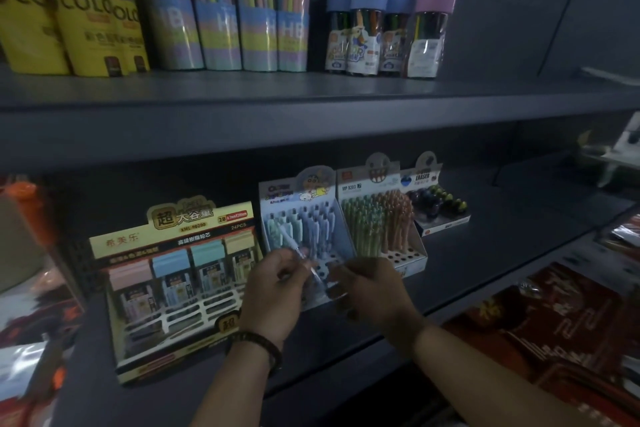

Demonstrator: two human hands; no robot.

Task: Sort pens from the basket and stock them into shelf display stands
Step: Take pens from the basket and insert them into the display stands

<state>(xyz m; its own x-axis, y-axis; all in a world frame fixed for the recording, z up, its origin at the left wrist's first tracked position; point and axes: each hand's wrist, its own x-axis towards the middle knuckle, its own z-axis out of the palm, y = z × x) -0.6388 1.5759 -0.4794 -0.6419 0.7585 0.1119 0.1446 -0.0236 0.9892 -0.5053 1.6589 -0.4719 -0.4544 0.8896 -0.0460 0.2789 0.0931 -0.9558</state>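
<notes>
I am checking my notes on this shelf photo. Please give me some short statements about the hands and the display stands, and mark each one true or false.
1. The left hand holds a pen over the blue cartoon stand. True.
2. The stand of green and orange pens is left of the blue cartoon stand. False: it is to the right.
3. The eraser box is on the upper shelf. False: it is on the lower shelf.
4. The left wrist wears a bracelet. True.
5. The right hand rests on the yellow lead box. False: it is in front of the blue cartoon stand.
</notes>
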